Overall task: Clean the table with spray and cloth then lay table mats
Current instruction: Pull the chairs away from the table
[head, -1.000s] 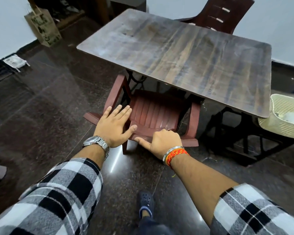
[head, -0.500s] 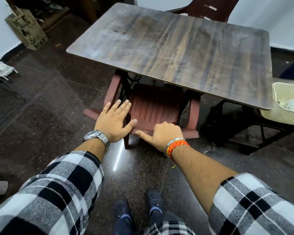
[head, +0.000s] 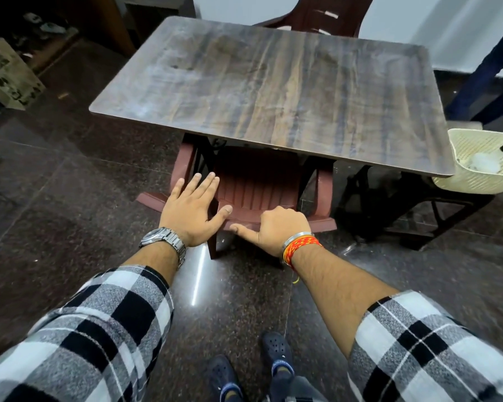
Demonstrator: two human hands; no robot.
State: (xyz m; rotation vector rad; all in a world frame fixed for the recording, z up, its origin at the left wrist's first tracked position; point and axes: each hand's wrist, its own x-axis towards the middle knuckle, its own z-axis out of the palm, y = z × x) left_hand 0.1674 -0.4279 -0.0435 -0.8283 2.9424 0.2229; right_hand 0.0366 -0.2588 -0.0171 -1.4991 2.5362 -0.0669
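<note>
A dark wood-grain table (head: pixel 273 91) stands in front of me, its top streaked with pale smears. A reddish-brown plastic chair (head: pixel 256 190) is tucked under its near edge. My left hand (head: pixel 190 210) lies flat on the chair's top left corner, fingers spread and thumb along the rim. My right hand (head: pixel 279 230) curls over the chair's top edge, thumb pointing left. No spray, cloth or mat shows in this view.
A cream plastic basket (head: pixel 476 181) with something white inside sits at the table's right end. A second brown chair (head: pixel 325 15) stands behind the table. A paper bag (head: pixel 6 74) rests on the glossy dark floor at left. A dark blue frame (head: pixel 482 71) leans at far right.
The chair has slid further under the table with both hands on its top edge, and I have stepped closer behind it.
</note>
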